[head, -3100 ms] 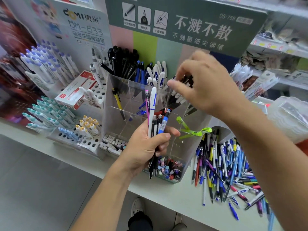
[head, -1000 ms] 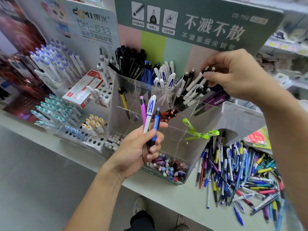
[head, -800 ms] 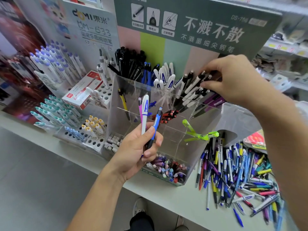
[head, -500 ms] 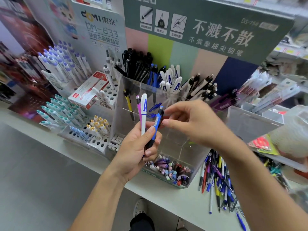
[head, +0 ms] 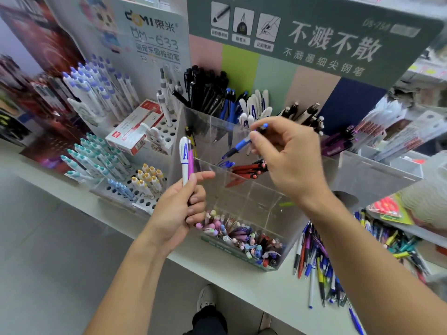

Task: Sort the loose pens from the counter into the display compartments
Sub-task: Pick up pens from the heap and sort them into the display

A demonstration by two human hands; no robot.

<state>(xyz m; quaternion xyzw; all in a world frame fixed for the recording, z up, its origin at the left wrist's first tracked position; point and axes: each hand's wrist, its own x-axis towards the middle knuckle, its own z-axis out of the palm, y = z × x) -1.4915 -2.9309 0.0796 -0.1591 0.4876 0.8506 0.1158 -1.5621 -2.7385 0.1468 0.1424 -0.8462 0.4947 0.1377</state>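
**Sorting in progress: one pen over the clear organiser, two in reserve**

The right hand (head: 287, 155) pinches a blue pen (head: 238, 146) between thumb and fingertips, tip slanting down over the clear acrylic organiser (head: 254, 197), above the compartment where a few blue pens (head: 226, 163) lie beside red pens (head: 249, 168). The left hand (head: 180, 209) grips two further pens upright, a white pen (head: 184, 160) with blue lettering and a pink pen (head: 191, 159), its index finger extended towards the organiser. Rear compartments already hold grouped stock: black pens (head: 205, 90), white pens with blue lettering (head: 256, 105) and black-and-white pens (head: 307, 114). On the counter (head: 254, 288), to the right of the organiser, a large heap of loose pens (head: 316, 262) in mixed colours remains unsorted. Judging from this, the task is well short of complete: several compartments are started, three pens are in hand, and the bulk of the heap awaits placement. The blue pen appears destined for the compartment with the blue ones.
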